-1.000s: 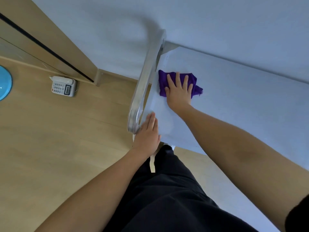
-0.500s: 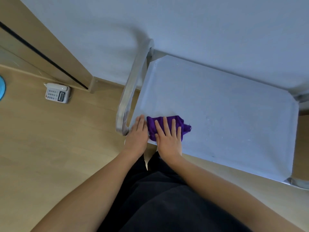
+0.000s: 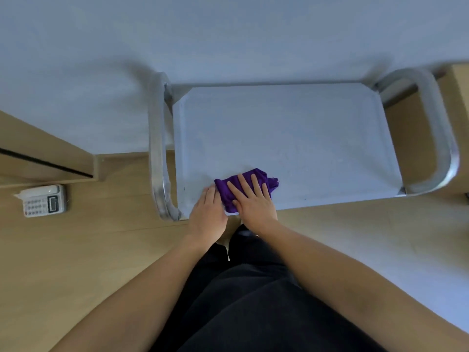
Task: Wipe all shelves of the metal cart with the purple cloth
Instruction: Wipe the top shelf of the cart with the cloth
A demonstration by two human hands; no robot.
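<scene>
The metal cart's top shelf point(image 3: 291, 138) is a flat grey tray seen from above, with a tubular handle at its left end point(image 3: 158, 148) and another at its right end point(image 3: 436, 128). The purple cloth point(image 3: 225, 191) lies bunched at the shelf's near edge, left of centre. My right hand point(image 3: 253, 199) presses flat on the cloth with straight, spread fingers. My left hand point(image 3: 208, 214) rests flat on the shelf's near left corner, its fingertips touching the cloth's left edge. Lower shelves are hidden under the top one.
A white desk phone point(image 3: 44, 200) sits on the wooden floor to the left. A wooden panel point(image 3: 38, 148) stands at the left, against the pale wall point(image 3: 228, 34) behind the cart. My dark trousers point(image 3: 253, 301) fill the bottom centre.
My right hand has dragged the cloth from the shelf's far left corner to its near edge. My left hand has slid from the left handle's end onto the shelf beside the cloth. The view has turned square onto the whole cart.
</scene>
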